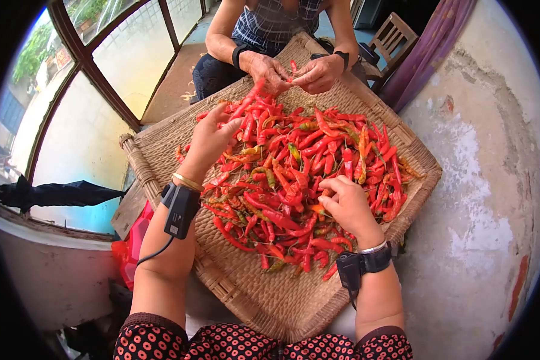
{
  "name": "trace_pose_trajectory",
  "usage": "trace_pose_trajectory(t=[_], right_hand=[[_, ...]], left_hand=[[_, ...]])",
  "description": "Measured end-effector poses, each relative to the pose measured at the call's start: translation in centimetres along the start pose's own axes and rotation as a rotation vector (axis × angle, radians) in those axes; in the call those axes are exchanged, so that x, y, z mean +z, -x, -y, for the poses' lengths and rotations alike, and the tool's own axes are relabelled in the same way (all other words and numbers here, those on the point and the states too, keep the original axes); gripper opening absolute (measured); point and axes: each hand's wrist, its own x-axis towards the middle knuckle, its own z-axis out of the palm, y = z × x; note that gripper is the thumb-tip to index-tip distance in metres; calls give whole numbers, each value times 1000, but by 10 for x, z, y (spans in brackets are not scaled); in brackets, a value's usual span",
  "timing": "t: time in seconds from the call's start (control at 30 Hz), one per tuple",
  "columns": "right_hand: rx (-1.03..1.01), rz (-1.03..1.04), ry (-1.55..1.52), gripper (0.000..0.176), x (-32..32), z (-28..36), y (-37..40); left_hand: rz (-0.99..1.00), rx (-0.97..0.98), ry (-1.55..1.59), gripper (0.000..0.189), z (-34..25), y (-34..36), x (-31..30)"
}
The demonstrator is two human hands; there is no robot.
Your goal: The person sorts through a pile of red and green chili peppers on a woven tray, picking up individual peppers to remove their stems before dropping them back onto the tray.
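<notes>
A large heap of red chili peppers (282, 222), a few greenish or orange, lies on a woven wicker tray (264, 303). My left hand (211, 139) is over the heap's left side, thumb and fingers apart, with nothing visibly held. Lower on the right, my right hand (349, 207) has its fingers curled at the peppers. A small reddish chili pepper (328, 192) shows between its thumb and forefinger, partly hidden by them. Both my wrists carry a bangle and a strapped black device.
Across the tray sits another person, whose two hands (294, 75) hold a red chili pepper. A folded dark umbrella (72, 195) and a red plastic bag (135, 246) are at the left by the windows. A wooden chair (393, 42) stands behind; a worn wall (474, 180) borders the right.
</notes>
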Motion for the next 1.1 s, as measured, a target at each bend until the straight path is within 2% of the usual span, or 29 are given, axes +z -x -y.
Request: trace_pose_trajectory(t=[0.07,0.1,0.17,0.23,0.3,0.37,0.43,0.47,0.53,0.6,0.63,0.67,0.73,0.87,0.93,0.97,1.0,1.03,1.1], right_hand=[[-44,33,38,23,1,-4,1],[-88,68,76,23,2,-7,1],[-107,60,90,22,3,-9,1],[-187,80,47,24,4,-9,1],[-198,106,76,23,6,-10,1],[-208,132,106,23,7,-12,1],[-124,220,223,22,9,-14,2],[-124,220,223,22,8,-12,3],[-34,346,251,24,5,-4,5],[-35,306,255,21,7,-4,2],[-38,266,261,20,8,-5,1],[-39,269,262,20,8,-5,-1],[-87,81,147,19,7,-7,-5],[-98,47,45,20,8,-3,-8],[-1,46,-201,17,10,-3,-6],[-1,46,-201,17,9,-2,-5],[86,62,-326,16,6,0,-4],[173,78,-452,14,5,1,-4],[175,54,-498,14,5,0,-3]], left_hand=[[-361,789,-935,38,10,-6,-2],[-358,789,-935,38,9,-2,1],[31,513,-873,32,2,16,16],[317,357,-785,29,-8,35,35],[453,426,-806,28,-8,53,55],[438,486,-887,30,-1,65,67],[420,545,-968,32,3,67,72],[456,503,-1017,33,4,67,73],[492,461,-1065,35,2,66,75],[555,336,-1177,34,-5,64,78],[555,334,-1175,34,-4,65,79],[529,389,-1089,32,-1,65,79],[498,441,-1000,31,7,66,80],[432,536,-833,25,14,68,83],[427,549,-767,22,15,68,84],[456,573,-629,20,16,68,84],[483,596,-492,17,14,68,84],[483,597,-493,17,11,69,83],[640,105,-257,15,-2,73,79]])
